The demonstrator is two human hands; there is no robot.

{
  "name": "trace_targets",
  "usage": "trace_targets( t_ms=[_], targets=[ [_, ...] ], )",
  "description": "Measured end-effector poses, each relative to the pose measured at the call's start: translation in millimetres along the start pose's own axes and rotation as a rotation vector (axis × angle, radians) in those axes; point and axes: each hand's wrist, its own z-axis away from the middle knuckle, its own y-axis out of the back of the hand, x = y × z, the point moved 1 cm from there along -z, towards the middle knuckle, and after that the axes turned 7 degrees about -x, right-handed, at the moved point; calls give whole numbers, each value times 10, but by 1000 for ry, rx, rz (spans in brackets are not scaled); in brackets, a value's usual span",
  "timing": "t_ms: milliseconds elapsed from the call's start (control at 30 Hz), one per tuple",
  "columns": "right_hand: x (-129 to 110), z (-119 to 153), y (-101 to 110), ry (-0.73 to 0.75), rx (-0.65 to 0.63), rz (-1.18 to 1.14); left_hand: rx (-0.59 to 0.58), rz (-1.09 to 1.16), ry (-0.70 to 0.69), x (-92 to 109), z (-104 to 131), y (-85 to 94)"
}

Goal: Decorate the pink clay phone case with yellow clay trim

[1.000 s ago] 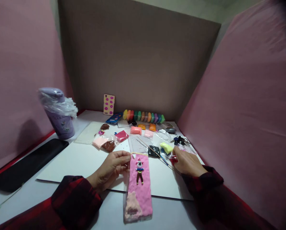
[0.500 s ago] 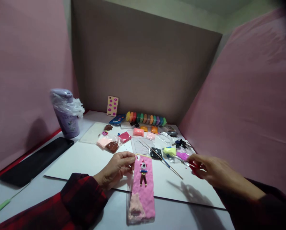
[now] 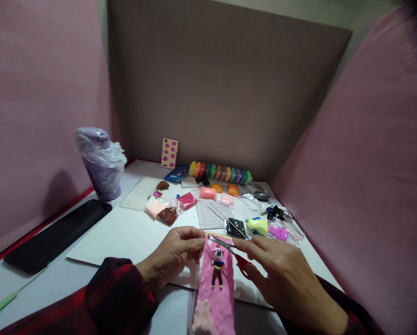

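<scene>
A phone case (image 3: 213, 298) covered in pink clay stands tilted toward me at the front of the table. On it is a small clay figure (image 3: 218, 267) with a white head, blue top and brown legs. My left hand (image 3: 177, 249) pinches the case by its upper left corner. In my right hand (image 3: 276, 265) are red-handled scissors (image 3: 241, 263), gripped by the handles. The parted blades lie across the top of the case, close to the thin yellow strip (image 3: 218, 235) along its upper edge. My right fingers hide part of the handles.
Behind the case lie bagged clay pieces, among them black (image 3: 235, 227), yellow (image 3: 258, 226) and magenta (image 3: 278, 232). A row of coloured clay (image 3: 220, 172) runs along the back. At left stand a purple bottle (image 3: 102, 172) and a dark phone-shaped slab (image 3: 58, 235).
My right hand has come from the right to the top of the case with the scissors. The case sits slightly lower and further right in view, still in my left hand.
</scene>
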Motion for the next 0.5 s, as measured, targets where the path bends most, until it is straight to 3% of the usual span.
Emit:
trace_targets(
  t_ms=[500],
  targets=[
    [-17, -45, -79, -2, -30, 32, -16, 3, 5, -5, -14, 12]
  ],
)
